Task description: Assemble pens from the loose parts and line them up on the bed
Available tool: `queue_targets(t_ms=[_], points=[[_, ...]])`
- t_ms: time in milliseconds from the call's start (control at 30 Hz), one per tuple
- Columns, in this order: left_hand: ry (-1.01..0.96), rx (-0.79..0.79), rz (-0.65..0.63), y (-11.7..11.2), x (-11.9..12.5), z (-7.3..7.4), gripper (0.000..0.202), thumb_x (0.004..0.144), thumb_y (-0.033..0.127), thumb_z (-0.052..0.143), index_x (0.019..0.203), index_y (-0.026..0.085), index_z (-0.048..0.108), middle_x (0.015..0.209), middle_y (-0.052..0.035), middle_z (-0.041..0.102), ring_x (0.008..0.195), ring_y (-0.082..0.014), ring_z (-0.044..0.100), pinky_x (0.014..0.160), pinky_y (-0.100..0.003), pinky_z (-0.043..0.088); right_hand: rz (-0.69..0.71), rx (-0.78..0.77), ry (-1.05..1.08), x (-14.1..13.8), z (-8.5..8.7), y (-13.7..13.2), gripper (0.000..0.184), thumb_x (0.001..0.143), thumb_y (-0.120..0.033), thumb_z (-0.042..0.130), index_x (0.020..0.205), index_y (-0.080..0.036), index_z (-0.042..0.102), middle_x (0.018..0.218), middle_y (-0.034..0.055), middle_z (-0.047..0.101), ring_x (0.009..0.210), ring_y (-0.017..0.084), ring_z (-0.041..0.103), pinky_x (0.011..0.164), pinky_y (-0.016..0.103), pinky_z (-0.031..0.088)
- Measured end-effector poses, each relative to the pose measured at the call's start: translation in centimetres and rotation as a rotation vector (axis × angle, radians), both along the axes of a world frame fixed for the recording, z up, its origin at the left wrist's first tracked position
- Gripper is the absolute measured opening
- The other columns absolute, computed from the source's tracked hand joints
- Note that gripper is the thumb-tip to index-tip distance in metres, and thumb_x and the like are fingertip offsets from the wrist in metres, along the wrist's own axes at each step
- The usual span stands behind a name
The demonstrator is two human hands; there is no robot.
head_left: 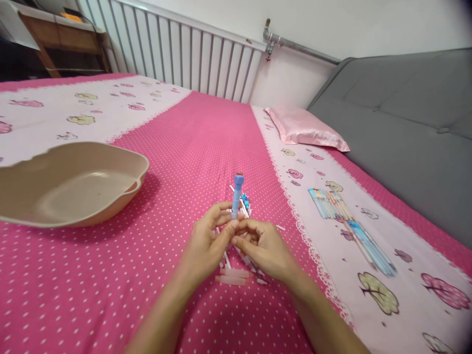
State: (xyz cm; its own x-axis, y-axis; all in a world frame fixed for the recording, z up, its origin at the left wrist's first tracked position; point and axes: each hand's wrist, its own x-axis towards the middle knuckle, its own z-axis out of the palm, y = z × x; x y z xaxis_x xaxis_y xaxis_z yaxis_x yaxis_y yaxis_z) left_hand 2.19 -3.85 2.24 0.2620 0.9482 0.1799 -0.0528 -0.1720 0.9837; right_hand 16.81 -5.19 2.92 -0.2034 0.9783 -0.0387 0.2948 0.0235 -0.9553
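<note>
A slim blue pen-like tube [236, 195] stands nearly upright, with a wider faceted blue top and a small reddish-brown tip. My left hand [210, 241] pinches it near its lower end. Close against the left fingertips, my right hand [263, 243] has its thumb and fingers drawn together at the tube's base; what lies between them is hidden. Under and behind both hands are thin white sticks [227, 259] and small bright blue pieces [245, 200]. Translucent pink tubes [232, 280] lie on the bedsheet just below the hands.
To the left sits a large beige basin [88, 191]. Several pen-like sticks in blue and peach [332, 204] lie in rows on the right, with more bluish ones [372, 248] nearer. A pink pillow [304, 128] rests by the grey headboard [401, 108]; a white radiator [177, 46] lines the wall.
</note>
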Motion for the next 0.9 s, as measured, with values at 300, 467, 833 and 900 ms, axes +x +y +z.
queue_targets(t_ms=[300, 467, 833, 900], points=[[0.146, 0.104, 0.114, 0.5, -0.4, 0.2, 0.034, 0.084, 0.032, 0.06, 0.114, 0.018, 0.059, 0.115, -0.0099, 0.066, 0.108, -0.0216, 0.061, 0.092, -0.035, 0.049, -0.054, 0.054, -0.109, 0.3, 0.3, 0.0, 0.017, 0.08, -0.029, 0.059, 0.09, -0.017, 0.066, 0.069, 0.0005, 0.061, 0.052, 0.009, 0.047, 0.049, 0.022, 0.035], [0.148, 0.085, 0.176, 0.6, -0.6, 0.2, 0.031, 0.083, 0.032, 0.06, 0.109, 0.017, 0.062, 0.106, -0.0087, 0.069, 0.102, -0.0209, 0.064, 0.09, -0.035, 0.049, -0.077, 0.068, -0.125, 0.3, 0.3, 0.1, 0.018, 0.082, -0.031, 0.057, 0.088, -0.016, 0.064, 0.073, 0.0019, 0.063, 0.054, 0.011, 0.05, 0.052, 0.024, 0.038], [0.374, 0.101, 0.378, 1.5, -1.9, -0.2, 0.041, 0.081, 0.045, 0.057, 0.108, 0.015, 0.064, 0.105, -0.0109, 0.068, 0.096, -0.023, 0.063, 0.074, -0.033, 0.052, -0.294, 0.205, -0.258, 2.3, 0.1, 1.9, 0.026, 0.084, -0.032, 0.051, 0.095, -0.015, 0.067, 0.067, 0.001, 0.066, 0.051, 0.013, 0.054, 0.052, 0.024, 0.041], [0.467, 0.134, 0.423, 2.1, -2.4, -0.5, 0.044, 0.08, 0.047, 0.056, 0.11, 0.016, 0.064, 0.102, -0.01, 0.068, 0.093, -0.0234, 0.063, 0.07, -0.033, 0.051, -0.366, 0.27, -0.31, 3.4, 0.4, 2.3, 0.025, 0.084, -0.029, 0.051, 0.096, -0.016, 0.068, 0.08, 0.0021, 0.07, 0.062, 0.014, 0.061, 0.06, 0.024, 0.045]])
